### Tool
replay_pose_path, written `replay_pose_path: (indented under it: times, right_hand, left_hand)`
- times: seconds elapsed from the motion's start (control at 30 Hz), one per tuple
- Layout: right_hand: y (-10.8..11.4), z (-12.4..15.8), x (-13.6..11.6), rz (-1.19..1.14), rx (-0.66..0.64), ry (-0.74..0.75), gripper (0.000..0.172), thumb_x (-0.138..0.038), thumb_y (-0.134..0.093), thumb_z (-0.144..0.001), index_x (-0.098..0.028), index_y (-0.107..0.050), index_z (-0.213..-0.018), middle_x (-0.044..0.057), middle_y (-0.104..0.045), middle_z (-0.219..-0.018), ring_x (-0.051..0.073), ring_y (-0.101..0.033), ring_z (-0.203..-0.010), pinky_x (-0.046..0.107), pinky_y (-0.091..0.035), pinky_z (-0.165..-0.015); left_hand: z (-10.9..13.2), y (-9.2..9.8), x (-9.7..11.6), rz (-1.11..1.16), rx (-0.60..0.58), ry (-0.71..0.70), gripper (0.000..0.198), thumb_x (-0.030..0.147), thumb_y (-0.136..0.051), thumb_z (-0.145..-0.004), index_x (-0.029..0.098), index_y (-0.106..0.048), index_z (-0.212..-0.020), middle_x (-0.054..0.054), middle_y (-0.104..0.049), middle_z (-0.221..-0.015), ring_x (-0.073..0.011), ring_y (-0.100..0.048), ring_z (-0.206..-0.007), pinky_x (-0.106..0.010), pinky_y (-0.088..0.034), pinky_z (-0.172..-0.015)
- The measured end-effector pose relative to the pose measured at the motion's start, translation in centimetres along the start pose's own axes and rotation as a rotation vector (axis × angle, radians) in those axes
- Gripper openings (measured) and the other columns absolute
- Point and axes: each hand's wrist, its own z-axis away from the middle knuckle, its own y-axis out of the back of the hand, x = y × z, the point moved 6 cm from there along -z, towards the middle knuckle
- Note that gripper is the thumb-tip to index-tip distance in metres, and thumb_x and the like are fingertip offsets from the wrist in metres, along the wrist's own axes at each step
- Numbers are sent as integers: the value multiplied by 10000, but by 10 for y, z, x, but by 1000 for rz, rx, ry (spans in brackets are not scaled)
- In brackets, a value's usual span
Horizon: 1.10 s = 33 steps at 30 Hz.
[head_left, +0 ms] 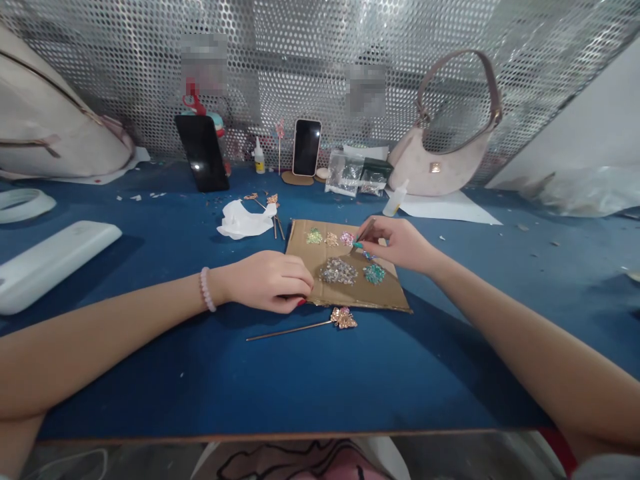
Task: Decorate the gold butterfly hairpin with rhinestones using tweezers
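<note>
My right hand [400, 243] pinches a pair of metal tweezers [366, 231], their tips pointing down over a brown cardboard sheet [320, 292]. Small piles of beads or rhinestones lie on that sheet: silver [339, 271], teal [375, 273], green [315, 235], pale gold [331, 239] and pink [347, 238]. A few blue ones [369, 255] are partly covered by my right fingers. At the sheet's left edge, my left hand [270, 280] has its fingers curled and closed on the cardboard. Just in front lies a hairpin [343, 318] with a gold-coloured, leaf-like ornament.
Behind the cardboard are crumpled white paper [245, 220], more hairpins [276, 217], two phones [203, 153] [307, 148], clear bags [343, 173] and a glue bottle [395, 199]. A handbag [440, 163] stands back right. A white case [55, 263] lies left.
</note>
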Motion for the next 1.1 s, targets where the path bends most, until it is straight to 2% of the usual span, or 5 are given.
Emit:
replay_pose_path:
  times: [0.3,0.9,1.1]
  right_hand:
    - [0,0,0,-11,-9,-19,83,-247,-566,-756,-171,-568,-790,19,-610,-673,141,-587,-579,280,-423,-527]
    - [-2,0,1,-55,24,2,74,-237,-575,-760,-170,-574,-790,37,-626,-774,122,-569,-581,282,-432,-525]
    - [-4,0,4,-45,18,12,60,-228,-562,-771,-176,-575,-797,27,-610,-753,124,-565,-587,285,-430,-527]
  left_hand:
    - [0,0,-1,-10,-11,9,185,145,-431,-841,151,-615,-860,-59,-680,-917,-166,-609,-809,-279,-514,-656]
    - [0,0,0,-12,-8,3,175,155,-434,-848,148,-609,-857,-58,-677,-927,-173,-608,-815,-287,-510,-667]
    - [1,-1,-1,-6,-17,4,171,156,-439,-850,153,-608,-871,-58,-675,-940,-167,-605,-834,-278,-506,-683]
